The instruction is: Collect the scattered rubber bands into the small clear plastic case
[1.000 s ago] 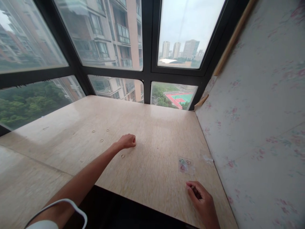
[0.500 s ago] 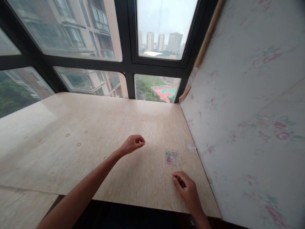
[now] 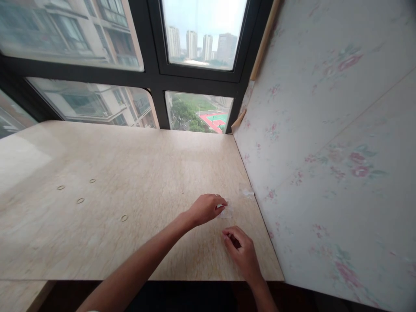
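Near the flowery wall (image 3: 308, 130), a clear plastic box (image 3: 227, 213) is partly covered by the left hand (image 3: 205, 209), bent over it, perhaps so its inside can be reached from above. The thumb and finger are held close together; whether anything is pinched cannot be told. Just beside, the right hand (image 3: 241, 248) is loosely curled, its inside hidden. Four thin rings (image 3: 121, 219) are spread apart on the counter (image 3: 146, 169), maybe for easy picking. No writing can be read.

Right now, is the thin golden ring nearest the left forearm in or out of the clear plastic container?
Out: the ring lies on the beige tabletop, apart from the container.
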### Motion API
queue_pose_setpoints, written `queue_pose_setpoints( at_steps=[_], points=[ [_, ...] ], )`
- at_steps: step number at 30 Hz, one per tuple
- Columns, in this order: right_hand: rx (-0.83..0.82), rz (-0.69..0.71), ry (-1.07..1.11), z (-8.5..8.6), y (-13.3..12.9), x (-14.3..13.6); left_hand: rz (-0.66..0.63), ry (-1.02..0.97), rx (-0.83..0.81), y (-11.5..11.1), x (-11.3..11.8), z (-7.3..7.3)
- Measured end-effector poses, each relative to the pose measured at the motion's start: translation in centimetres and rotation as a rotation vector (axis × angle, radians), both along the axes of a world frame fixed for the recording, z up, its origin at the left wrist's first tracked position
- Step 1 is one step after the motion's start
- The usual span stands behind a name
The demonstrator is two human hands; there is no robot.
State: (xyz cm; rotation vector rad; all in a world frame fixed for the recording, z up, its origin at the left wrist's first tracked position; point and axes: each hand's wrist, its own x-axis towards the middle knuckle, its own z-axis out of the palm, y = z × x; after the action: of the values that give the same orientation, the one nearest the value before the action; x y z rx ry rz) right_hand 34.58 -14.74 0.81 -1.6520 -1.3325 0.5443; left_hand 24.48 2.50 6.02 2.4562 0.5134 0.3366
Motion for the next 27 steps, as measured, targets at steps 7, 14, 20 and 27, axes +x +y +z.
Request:
queue_pose_setpoints(
  at_steps=[7,14,20,27],
  points=[
    [0.002,-0.009,-0.003,0.1,-0.1,0.1,0.066,-0.075,0.035,0.5,-2.2,-0.2],
    [-0.005,-0.018,-0.041,0.0,-0.2,0.1,0.279,-0.194,0.085,0.4,-8.7,-2.2],
    [-0.041,-0.026,-0.07,-0.1,-0.2,0.2,0.375,-0.138,0.165,-1.6,-14.6,-3.5],
    [-0.051,0.011,-0.055,0.2,1.2,-1.0,0.377,-0.162,0.118,-2.5,-17.4,-4.7]
  ],
)
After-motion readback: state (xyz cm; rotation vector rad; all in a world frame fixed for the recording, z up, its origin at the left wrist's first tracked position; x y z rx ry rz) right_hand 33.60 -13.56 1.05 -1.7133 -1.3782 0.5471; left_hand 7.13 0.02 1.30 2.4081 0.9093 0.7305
